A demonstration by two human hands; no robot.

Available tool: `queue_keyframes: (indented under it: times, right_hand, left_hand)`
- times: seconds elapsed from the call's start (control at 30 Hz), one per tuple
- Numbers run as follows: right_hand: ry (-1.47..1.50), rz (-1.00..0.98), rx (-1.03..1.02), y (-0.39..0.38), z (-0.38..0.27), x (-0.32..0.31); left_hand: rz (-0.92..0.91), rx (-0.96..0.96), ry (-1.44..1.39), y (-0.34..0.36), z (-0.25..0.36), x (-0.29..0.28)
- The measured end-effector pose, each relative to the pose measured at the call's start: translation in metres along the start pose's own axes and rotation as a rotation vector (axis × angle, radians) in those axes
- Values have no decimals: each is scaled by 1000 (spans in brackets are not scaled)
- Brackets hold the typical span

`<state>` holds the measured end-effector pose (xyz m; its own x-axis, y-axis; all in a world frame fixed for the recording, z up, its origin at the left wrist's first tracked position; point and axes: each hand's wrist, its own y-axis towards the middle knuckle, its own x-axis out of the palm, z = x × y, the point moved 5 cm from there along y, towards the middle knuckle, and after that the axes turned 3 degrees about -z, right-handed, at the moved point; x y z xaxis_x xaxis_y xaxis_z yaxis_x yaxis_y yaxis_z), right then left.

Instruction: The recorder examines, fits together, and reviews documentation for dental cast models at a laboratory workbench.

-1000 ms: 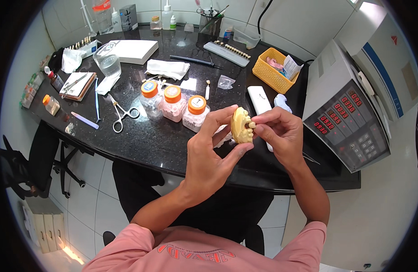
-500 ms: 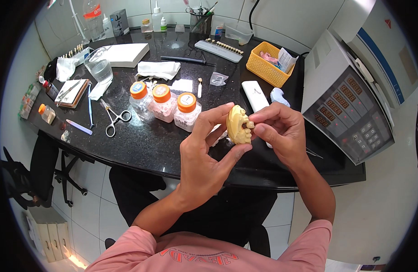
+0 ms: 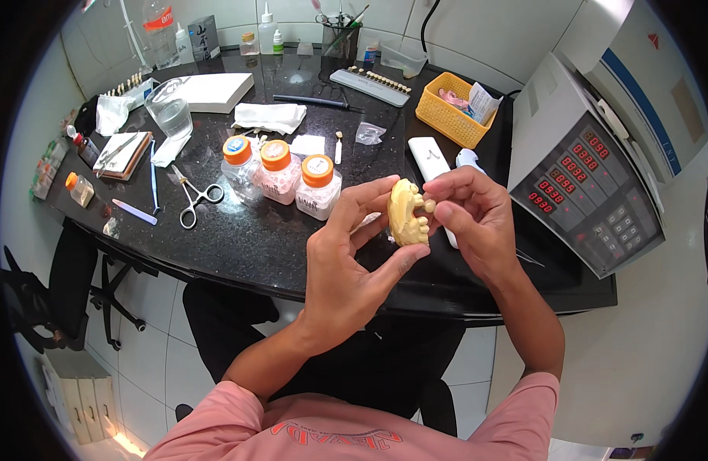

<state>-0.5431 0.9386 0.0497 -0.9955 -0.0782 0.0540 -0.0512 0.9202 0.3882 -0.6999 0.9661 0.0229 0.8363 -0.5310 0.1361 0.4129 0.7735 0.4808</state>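
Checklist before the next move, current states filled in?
1. Dental model gripped by left hand: ok, fingers and thumb span it.
2. Right hand at the model's teeth: ok.
3. Right fingers gripping any tooth: cannot tell, detail too small.
4. Orange-lidded jars capped: ok, all three.
5. Scissor-handled clamp set down, apart from both hands: ok.
6. Clearance, left hand to nearest jar: cannot tell, outlines meet in view.

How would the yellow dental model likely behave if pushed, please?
The dental model is probably stiff, showing no sag in the left hand. Its small, protruding teeth might chip, and its curved edge could let it rock.
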Motion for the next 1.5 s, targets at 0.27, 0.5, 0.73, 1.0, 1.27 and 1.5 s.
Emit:
queue_keyframes:
  times: [0.27, 0.5, 0.73, 1.0, 1.27, 1.5]
  right_hand:
    - [125, 24, 139, 1, 10, -9]
    - [128, 9, 140, 2, 12, -4]
    - [144, -46, 166, -1, 10, 0]
    - [120, -148, 160, -3, 11, 8]
    - [41, -133, 150, -3, 8, 11]
    - [82, -120, 175, -3, 7, 12]
  left_hand:
    - [-49, -123, -310, -1, -4, -8]
    - [9, -204, -196, -3, -3, -7]
    - [90, -108, -249, 0, -5, -11]
    - [60, -9, -242, -1, -4, -10]
    - [92, -12, -225, -2, -4, -11]
    - [90, -37, -236, -2, -3, -10]
